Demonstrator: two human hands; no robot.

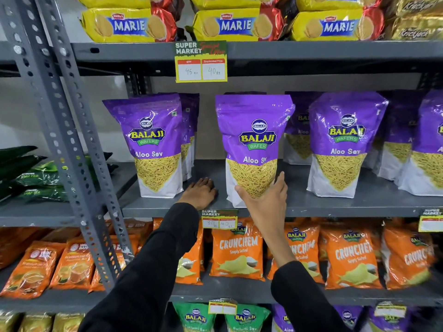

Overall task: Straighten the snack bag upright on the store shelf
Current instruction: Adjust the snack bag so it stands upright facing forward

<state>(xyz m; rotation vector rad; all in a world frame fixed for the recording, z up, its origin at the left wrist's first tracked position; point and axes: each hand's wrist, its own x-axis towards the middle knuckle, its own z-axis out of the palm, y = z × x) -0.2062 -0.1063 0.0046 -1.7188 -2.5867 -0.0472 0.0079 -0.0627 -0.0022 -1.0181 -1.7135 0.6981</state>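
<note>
The grey metal shelf (299,204) carries purple Aloo Sev bags standing in rows. The middle bag (254,144) stands upright near the front edge, with the right hand (266,200) against its lower front. A left bag (153,144) stands beside it, more bags behind that one; a right bag (342,144) stands on the other side, with others further right. The left hand (200,191) rests flat on the bare shelf between the left and middle bags. A price tag (219,219) hangs from the shelf's front lip.

Shop aisle: grey metal shelves (311,207) are carrying rows of snack bags (345,144), price tags (201,65) hanging off edges.
</note>
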